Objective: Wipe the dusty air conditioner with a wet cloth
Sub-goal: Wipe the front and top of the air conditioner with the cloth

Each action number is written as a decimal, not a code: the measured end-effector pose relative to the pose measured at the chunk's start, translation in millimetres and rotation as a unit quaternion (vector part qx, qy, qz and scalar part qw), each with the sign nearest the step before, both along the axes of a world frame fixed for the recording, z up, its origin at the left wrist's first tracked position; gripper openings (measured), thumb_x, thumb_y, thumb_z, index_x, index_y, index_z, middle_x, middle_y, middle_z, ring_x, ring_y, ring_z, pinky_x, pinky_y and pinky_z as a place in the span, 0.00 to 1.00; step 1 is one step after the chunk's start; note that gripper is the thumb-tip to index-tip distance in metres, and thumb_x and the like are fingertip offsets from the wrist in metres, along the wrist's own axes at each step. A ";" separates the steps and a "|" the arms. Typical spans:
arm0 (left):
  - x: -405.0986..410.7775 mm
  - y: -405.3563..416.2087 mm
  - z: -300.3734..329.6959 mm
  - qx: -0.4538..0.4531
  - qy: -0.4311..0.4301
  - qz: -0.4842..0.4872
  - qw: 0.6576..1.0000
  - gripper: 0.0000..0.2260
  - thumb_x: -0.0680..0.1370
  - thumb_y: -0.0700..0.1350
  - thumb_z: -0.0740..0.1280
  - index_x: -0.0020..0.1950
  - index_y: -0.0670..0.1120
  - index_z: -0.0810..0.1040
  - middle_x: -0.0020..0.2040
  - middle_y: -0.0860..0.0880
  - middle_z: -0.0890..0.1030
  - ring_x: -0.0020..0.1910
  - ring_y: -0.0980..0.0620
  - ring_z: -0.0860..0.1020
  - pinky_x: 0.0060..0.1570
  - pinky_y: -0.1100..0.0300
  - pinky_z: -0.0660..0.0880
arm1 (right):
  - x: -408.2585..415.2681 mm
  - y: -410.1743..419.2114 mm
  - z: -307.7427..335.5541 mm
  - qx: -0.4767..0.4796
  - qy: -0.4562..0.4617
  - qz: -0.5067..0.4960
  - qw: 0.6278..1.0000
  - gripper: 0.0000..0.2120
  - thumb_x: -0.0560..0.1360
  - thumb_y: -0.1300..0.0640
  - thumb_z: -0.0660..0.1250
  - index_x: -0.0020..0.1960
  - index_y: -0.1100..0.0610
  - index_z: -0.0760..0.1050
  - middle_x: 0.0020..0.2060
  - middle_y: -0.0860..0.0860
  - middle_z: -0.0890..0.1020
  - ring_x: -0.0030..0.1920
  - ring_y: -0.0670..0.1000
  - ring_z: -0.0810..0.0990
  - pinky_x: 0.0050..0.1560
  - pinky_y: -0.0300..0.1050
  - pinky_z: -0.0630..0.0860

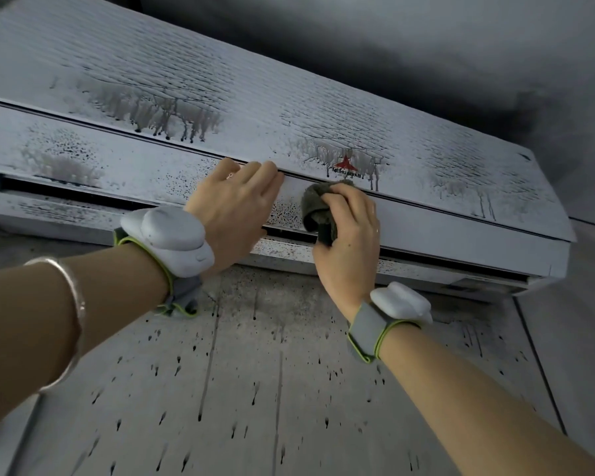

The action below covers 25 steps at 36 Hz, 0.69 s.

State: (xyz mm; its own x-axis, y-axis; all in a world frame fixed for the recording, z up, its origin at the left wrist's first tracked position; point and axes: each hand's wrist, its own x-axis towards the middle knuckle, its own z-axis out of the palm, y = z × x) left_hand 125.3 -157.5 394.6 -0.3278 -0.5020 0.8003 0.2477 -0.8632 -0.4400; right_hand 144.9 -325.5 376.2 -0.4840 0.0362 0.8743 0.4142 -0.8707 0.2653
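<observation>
- Air conditioner [289,108]: mounted high on the wall, seen from below, its white front panel streaked with grey drips and speckled with dark spots, thickest along the lower strip near the vent slot [426,259].
- Wet cloth [318,209] is bunched into a dark wad and gripped by the right hand [349,231], fingers curled around it, pressed against the strip just under the red logo [346,164].
- Left hand [234,201] is laid flat on the panel just beside the cloth, fingers straight and close together, nothing held.
- Handling guess: the cloth is soft and soggy, so it's best kept balled up in the palm; the casing looks like rigid plastic, probably slick once wet, and the flap at the vent is likely a bit flimsy, so hard pressing there is best avoided.
- Edges: the seam between upper panel and lower strip runs right at the fingertips, and grime could get pushed into it.
- Room: plenty of open panel is left to either side; the paneled wall [272,389] below is spattered with drips too.
</observation>
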 end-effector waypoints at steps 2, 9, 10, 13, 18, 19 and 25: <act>-2.7 10.9 -4.6 -0.004 0.011 -0.017 1.000 0.35 0.62 0.54 0.77 0.62 0.38 0.74 0.55 0.43 0.78 0.52 0.45 0.78 0.51 0.52 0.73 | -2.1 -0.1 0.5 -0.007 0.005 -0.001 1.000 0.20 0.61 0.67 0.63 0.53 0.62 0.77 0.56 0.57 0.78 0.60 0.60 0.73 0.56 0.55 0.72; -11.5 52.5 -6.3 -0.017 0.030 -0.027 0.999 0.31 0.62 0.46 0.78 0.61 0.36 0.75 0.54 0.39 0.79 0.49 0.40 0.80 0.50 0.45 0.73 | -2.0 -2.2 -9.5 -0.024 0.026 -0.020 0.999 0.22 0.60 0.72 0.68 0.54 0.63 0.77 0.58 0.57 0.77 0.62 0.61 0.73 0.59 0.57 0.73; -13.0 56.1 -5.0 -0.011 0.028 -0.025 0.999 0.30 0.62 0.45 0.78 0.61 0.36 0.76 0.54 0.39 0.79 0.48 0.40 0.81 0.50 0.45 0.73 | -1.0 -3.0 -13.7 -0.032 0.030 -0.030 0.999 0.22 0.60 0.72 0.69 0.54 0.63 0.77 0.59 0.57 0.77 0.62 0.61 0.73 0.60 0.58 0.73; -13.5 60.3 0.0 0.003 0.023 -0.019 1.000 0.29 0.62 0.45 0.79 0.58 0.36 0.76 0.52 0.39 0.79 0.47 0.40 0.81 0.51 0.46 0.70 | 5.5 -8.2 -27.0 -0.053 0.046 -0.063 0.996 0.24 0.58 0.73 0.70 0.54 0.63 0.77 0.60 0.58 0.77 0.63 0.61 0.73 0.63 0.59 0.71; -11.6 61.4 2.5 0.025 0.019 -0.019 0.999 0.28 0.61 0.45 0.79 0.56 0.36 0.77 0.50 0.39 0.79 0.45 0.40 0.81 0.48 0.48 0.70 | 2.3 -14.6 -31.3 -0.077 0.044 -0.126 0.988 0.26 0.55 0.73 0.73 0.53 0.63 0.78 0.59 0.58 0.78 0.61 0.61 0.75 0.61 0.59 0.72; -11.2 62.4 3.3 0.030 0.019 -0.017 0.999 0.28 0.61 0.46 0.79 0.56 0.36 0.77 0.49 0.39 0.79 0.45 0.40 0.81 0.47 0.48 0.70 | -0.9 -14.6 -26.2 -0.081 0.040 -0.132 0.987 0.26 0.55 0.73 0.73 0.52 0.63 0.78 0.59 0.58 0.78 0.61 0.61 0.75 0.61 0.59 0.72; -9.4 66.6 5.1 0.053 0.015 -0.021 0.998 0.28 0.62 0.47 0.79 0.56 0.36 0.77 0.49 0.39 0.79 0.44 0.40 0.80 0.44 0.48 0.75 | -11.0 -2.5 -3.6 -0.060 0.025 -0.096 0.993 0.24 0.58 0.73 0.71 0.54 0.63 0.78 0.60 0.57 0.78 0.63 0.61 0.74 0.60 0.57 0.72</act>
